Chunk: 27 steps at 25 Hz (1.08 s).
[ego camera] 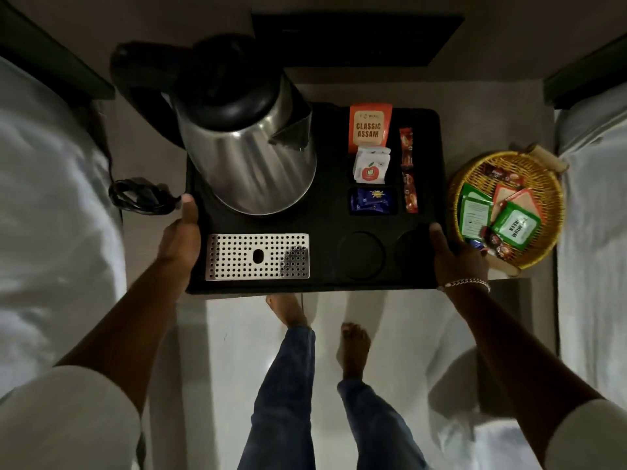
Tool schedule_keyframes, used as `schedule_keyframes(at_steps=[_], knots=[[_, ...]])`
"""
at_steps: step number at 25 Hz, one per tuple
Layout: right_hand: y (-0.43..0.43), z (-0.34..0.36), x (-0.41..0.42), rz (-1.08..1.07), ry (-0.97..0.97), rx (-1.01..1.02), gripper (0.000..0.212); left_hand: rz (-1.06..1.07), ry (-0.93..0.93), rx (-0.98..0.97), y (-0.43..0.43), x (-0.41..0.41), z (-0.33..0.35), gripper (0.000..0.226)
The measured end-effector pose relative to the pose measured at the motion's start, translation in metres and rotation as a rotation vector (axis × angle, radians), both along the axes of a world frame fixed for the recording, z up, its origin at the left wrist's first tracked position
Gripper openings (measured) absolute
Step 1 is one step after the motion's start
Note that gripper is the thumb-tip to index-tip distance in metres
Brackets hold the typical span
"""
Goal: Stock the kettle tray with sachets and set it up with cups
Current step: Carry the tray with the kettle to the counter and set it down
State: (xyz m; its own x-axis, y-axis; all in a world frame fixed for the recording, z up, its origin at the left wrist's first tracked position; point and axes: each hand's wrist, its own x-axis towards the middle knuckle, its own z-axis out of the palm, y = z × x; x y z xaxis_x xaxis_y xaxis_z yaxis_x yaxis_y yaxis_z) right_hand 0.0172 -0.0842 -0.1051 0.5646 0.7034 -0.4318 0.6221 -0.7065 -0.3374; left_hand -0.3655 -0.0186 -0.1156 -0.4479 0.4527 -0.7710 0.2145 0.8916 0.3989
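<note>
A black kettle tray (325,283) lies on a small white table, its front edge jutting past the table's edge. My left hand (181,242) grips its left edge and my right hand (454,256) grips its right edge. A steel kettle (247,147) stands on the tray's back left. Compartments on the right hold an orange Classic Assam sachet (369,128), white sachets (370,166), a blue sachet (372,200) and red stick sachets (409,171). Two round cup recesses (361,256) hold nothing. A perforated metal drip plate (258,256) sits at the front left.
A yellow wicker basket (539,178) with several green, orange and red sachets stands right of the tray, touching my right hand. The kettle's coiled black cord (139,195) lies left of the tray. White beds flank the table. My bare feet (353,347) stand on the pale floor.
</note>
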Motion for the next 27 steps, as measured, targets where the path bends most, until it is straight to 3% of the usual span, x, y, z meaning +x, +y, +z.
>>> schedule_keyframes(at_steps=[3,7,14,20,27], knots=[[-0.002,0.009,0.002,-0.046,0.080,0.070,0.058,-0.014,0.070,0.028,-0.016,0.003,0.015,0.105],[-0.021,0.048,0.007,0.047,0.100,0.146,0.063,0.032,0.082,0.050,-0.055,0.000,0.059,0.097],[-0.066,0.174,-0.004,0.240,0.221,0.247,0.065,0.195,0.084,0.231,-0.183,-0.013,0.205,0.082],[-0.111,0.274,-0.016,0.456,0.278,0.210,0.075,0.476,0.000,0.322,-0.330,-0.004,0.326,0.073],[-0.164,0.351,-0.052,0.773,0.403,0.247,0.068,0.853,-0.098,0.472,-0.515,0.025,0.392,0.057]])
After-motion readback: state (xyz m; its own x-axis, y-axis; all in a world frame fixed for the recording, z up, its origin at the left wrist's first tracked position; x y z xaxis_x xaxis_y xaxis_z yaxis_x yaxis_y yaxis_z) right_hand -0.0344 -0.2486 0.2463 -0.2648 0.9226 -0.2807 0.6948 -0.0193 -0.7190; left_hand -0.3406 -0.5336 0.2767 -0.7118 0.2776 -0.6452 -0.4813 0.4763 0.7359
